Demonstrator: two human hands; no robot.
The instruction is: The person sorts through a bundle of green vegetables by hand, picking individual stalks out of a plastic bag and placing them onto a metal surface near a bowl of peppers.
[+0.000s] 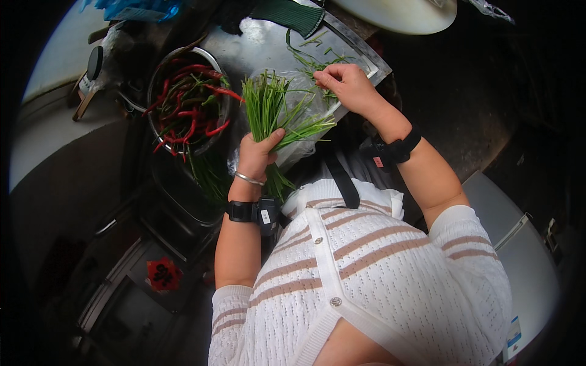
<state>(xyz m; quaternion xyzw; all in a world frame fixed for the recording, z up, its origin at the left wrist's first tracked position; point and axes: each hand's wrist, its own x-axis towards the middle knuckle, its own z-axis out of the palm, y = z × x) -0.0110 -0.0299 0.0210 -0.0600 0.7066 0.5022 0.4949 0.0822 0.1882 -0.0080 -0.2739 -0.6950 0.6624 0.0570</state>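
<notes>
My left hand grips a bunch of long thin green stalks, garlic chives by their look, with the cut ends fanned upward and some stalks splaying to the right. Their lower part hangs below my fist. Over the right edge of a metal tabletop is my right hand, thumb and fingertips drawn together; whether a small piece sits between them is hidden. Loose green scraps lie beside and under it. A crumpled clear plastic bag spreads behind the bunch.
Left of the bunch, a metal bowl holds many red and green chili peppers. More green stalks hang below it, near a black chair. Dark green ribbed fabric and a round pale board lie at the back.
</notes>
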